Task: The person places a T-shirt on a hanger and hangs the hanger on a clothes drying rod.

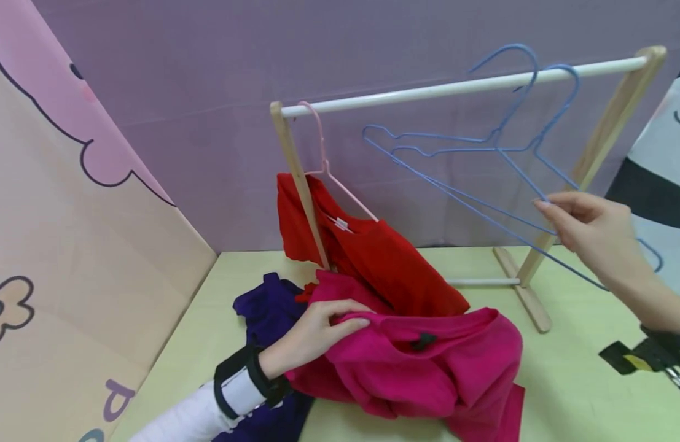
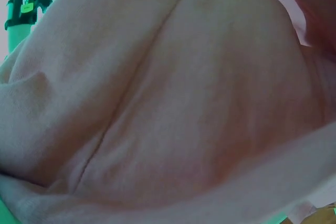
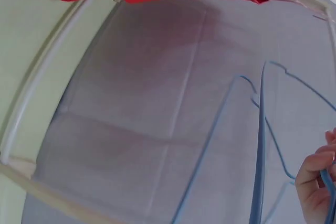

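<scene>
In the head view my left hand (image 1: 323, 334) pinches the neckline of a magenta shirt (image 1: 428, 374), which lies crumpled on the table with its collar facing up. Its fabric fills most of the left wrist view. My right hand (image 1: 599, 230) grips one shoulder of a blue wire hanger (image 1: 521, 170) held in front of the rack; its hook overlaps the rail in this view. A second blue hanger (image 1: 561, 110) hangs by its hook on the white rail (image 1: 417, 95) behind it. The right wrist view also shows the fingers (image 3: 315, 174) on the blue wire.
A red shirt (image 1: 389, 264) hangs on a pink hanger (image 1: 323, 141) at the rack's left end. Dark purple clothing (image 1: 268, 310) lies on the pale yellow table (image 1: 201, 331) under my left forearm. The rack's right wooden post (image 1: 610, 129) stands behind my right hand.
</scene>
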The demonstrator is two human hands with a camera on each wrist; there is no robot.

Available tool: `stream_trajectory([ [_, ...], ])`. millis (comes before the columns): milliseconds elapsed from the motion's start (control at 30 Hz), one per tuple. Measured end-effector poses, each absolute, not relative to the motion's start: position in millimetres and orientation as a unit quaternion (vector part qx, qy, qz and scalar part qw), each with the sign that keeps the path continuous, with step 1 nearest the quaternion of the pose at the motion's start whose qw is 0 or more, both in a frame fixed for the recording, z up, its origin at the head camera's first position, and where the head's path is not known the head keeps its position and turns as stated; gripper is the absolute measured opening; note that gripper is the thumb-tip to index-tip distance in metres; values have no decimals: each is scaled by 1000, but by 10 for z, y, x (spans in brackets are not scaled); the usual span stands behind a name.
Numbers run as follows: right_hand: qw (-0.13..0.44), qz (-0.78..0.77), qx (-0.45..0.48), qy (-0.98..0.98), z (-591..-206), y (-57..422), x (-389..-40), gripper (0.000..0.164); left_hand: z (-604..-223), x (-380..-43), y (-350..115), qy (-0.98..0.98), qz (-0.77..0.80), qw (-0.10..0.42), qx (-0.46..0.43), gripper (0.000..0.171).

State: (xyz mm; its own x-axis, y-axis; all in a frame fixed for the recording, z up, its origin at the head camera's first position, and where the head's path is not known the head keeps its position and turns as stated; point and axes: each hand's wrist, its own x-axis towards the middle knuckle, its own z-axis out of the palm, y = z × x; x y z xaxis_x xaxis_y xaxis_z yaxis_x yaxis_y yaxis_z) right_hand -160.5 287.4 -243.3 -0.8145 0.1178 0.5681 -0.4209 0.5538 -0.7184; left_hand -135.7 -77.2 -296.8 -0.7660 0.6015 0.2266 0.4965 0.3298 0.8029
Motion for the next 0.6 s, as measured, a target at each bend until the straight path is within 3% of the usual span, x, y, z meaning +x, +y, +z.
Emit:
stream_trajectory([
  [100, 289, 459, 81, -836, -2399, 2967, -1471, 13, -2846, -1300, -771, 818, 465, 52, 334, 18],
  [233, 290, 461, 78, -835, -2402, 3117, -1337, 20, -2776, -1282, -776, 825, 461, 51, 322, 18],
  [367, 281, 575, 178, -748, -2462, 3310, -1311, 30, -2770, -1300, -785, 826, 462, 45, 321, 18],
  [600, 167, 628, 357, -671, -2559, 3600, -1285, 36, -3017, -1496, -869, 825, 468, 30, 315, 20],
])
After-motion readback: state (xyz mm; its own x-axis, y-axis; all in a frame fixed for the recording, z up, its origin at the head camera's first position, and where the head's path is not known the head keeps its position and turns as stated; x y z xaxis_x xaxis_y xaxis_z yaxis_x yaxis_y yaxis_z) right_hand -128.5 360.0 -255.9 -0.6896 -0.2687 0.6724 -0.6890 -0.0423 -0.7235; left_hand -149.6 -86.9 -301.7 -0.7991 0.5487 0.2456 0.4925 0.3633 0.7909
